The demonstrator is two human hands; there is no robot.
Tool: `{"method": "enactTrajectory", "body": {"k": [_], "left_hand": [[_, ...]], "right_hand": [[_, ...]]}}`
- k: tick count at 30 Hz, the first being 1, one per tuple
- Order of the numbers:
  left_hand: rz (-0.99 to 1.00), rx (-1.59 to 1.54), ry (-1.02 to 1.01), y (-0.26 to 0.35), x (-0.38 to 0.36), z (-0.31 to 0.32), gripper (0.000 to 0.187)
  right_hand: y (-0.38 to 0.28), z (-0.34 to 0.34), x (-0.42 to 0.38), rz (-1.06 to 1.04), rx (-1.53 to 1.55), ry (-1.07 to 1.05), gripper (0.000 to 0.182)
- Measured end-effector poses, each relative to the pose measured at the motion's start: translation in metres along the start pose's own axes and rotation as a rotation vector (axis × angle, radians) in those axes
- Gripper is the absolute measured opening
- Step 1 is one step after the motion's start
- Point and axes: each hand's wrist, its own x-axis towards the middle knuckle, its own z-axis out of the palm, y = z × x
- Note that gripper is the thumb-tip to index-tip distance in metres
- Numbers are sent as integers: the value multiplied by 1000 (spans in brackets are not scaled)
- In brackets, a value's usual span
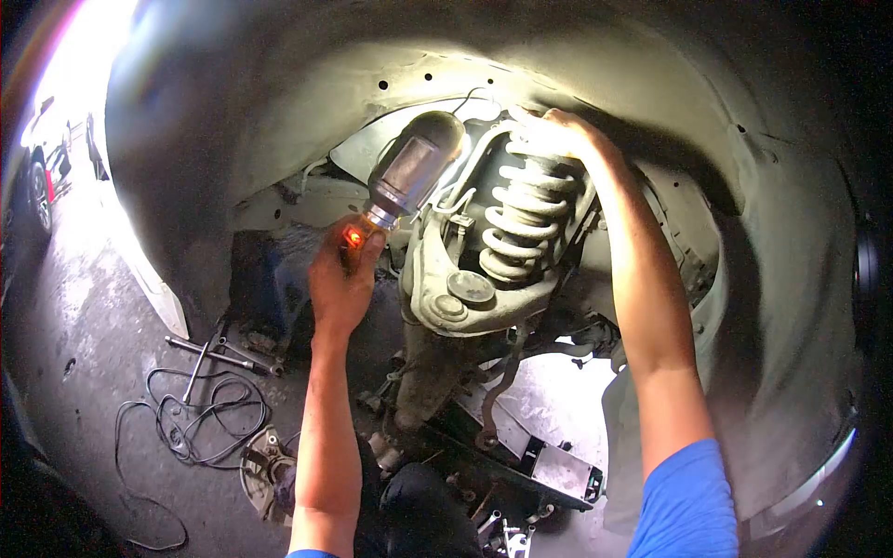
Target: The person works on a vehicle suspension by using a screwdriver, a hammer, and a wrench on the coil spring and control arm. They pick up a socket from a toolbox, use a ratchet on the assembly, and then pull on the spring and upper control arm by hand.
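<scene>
Inside a vehicle's wheel well, my left hand [346, 270] is closed around the handle of a caged work lamp [409, 169], whose light falls on the suspension. An orange-red glow shows at the handle by my fingers. My right hand [561, 135] reaches to the top of the pale coil spring [521, 223]; glare hides its fingers and whatever they touch. Below the spring sits the control arm [465, 312] with a round ball joint cap [471, 287].
On the floor at lower left lie a coiled black cable [209, 456], a cross wrench [200, 365] and a metal backing plate [265, 472]. A jack [562, 471] and several tools [507, 538] are below. The wheel arch [781, 279] surrounds both arms.
</scene>
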Motion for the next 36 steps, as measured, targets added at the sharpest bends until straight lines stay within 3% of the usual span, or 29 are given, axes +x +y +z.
{"method": "enactTrajectory", "body": {"k": [4, 9, 11, 17, 36], "left_hand": [[34, -17, -7, -5, 2, 1, 39], [-18, 29, -33, 5, -1, -2, 39], [3, 33, -27, 2, 0, -1, 40], [8, 88, -7, 1, 1, -2, 48], [21, 31, 5, -5, 5, -1, 49]], "right_hand": [[1, 6, -4, -52, -355, 98, 65], [22, 20, 4, -206, -358, 282, 67], [17, 18, -1, -225, -553, 359, 69], [11, 18, -4, -156, -631, 357, 71], [4, 8, -1, 148, -189, 110, 68]]}}
